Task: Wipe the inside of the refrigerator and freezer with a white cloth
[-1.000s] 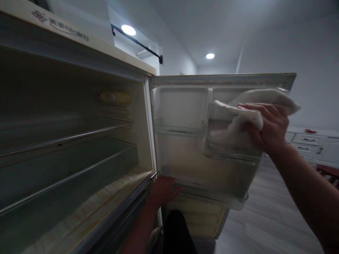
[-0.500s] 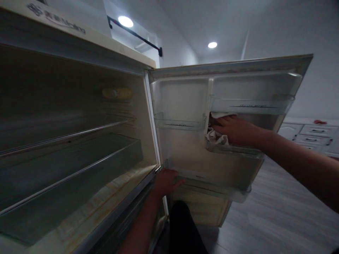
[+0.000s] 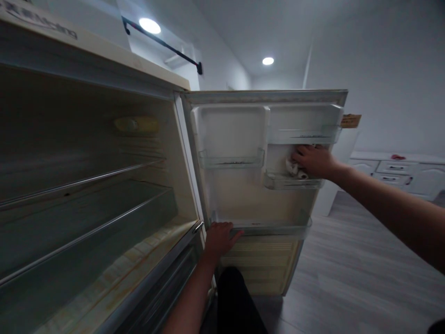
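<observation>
My right hand (image 3: 314,161) presses a crumpled white cloth (image 3: 295,168) against the refrigerator door's inner wall. Its fingers are bent over the cloth, just above the small clear door shelf (image 3: 292,182) in the middle. Lower down, my left hand (image 3: 219,239) grips the rim of the long bottom door shelf (image 3: 274,229) near the hinge side, thumb apart from the fingers. The refrigerator door (image 3: 236,195) stands wide open, and its upper shelves hold nothing that I can see.
To the left is the refrigerator compartment (image 3: 167,185) with glass shelves and brownish stains along its floor. My knee (image 3: 232,297) is below the door. White cabinets (image 3: 396,169) with a red item on top stand at the right, beyond the grey floor (image 3: 347,273).
My right hand has slid the cloth rightward along the door wall, away from the divider. The door has swung somewhat and the view has shifted. My left hand stays at the bottom shelf.
</observation>
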